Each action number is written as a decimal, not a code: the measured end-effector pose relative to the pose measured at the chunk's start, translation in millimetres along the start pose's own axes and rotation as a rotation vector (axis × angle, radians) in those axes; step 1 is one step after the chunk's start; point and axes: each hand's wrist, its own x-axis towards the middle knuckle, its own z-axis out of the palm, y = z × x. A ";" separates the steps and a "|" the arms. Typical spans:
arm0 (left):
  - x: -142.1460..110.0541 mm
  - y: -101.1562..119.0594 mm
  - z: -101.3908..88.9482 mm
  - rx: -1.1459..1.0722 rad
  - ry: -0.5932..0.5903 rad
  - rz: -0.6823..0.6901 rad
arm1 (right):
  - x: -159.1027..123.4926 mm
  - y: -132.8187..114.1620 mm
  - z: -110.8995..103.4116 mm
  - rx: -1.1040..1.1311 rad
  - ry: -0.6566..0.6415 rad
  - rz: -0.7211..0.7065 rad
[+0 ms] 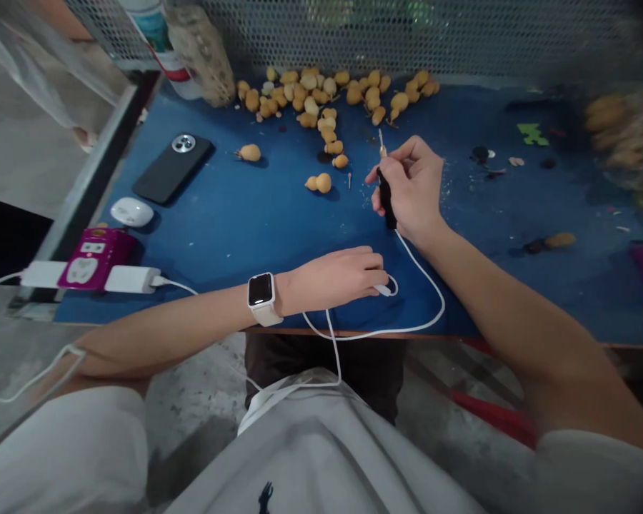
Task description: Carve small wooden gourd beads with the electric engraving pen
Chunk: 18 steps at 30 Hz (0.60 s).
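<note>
My right hand (410, 187) is closed round a slim black pen-like tool (386, 198) held upright over the blue table (236, 221), its thin tip pointing up. A white cable (426, 282) runs from the tool's lower end in a loop toward my left hand (343, 275). That hand, with a smartwatch (261, 298) on its wrist, rests near the table's front edge and pinches the cable's white plug (384, 289). Small tan gourds (318, 183) lie just beyond both hands.
A heap of several small gourds (321, 89) lines the back by a mesh wall. At left lie a black phone (172, 168), a white earbud case (131, 212) and a pink power strip (93, 258) with white plugs. A bag of gourds (624, 139) sits at right.
</note>
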 end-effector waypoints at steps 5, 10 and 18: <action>-4.2 -8.7 0.2 0.056 0.043 -0.030 | -1.7 6.1 4.0 -0.057 -0.008 -0.025; -5.8 -9.4 3.2 0.161 0.045 -0.011 | -1.6 3.3 4.5 -0.129 -0.008 -0.037; -8.0 -14.0 2.0 0.104 0.051 -0.035 | -6.0 -5.5 7.5 -0.111 -0.020 -0.007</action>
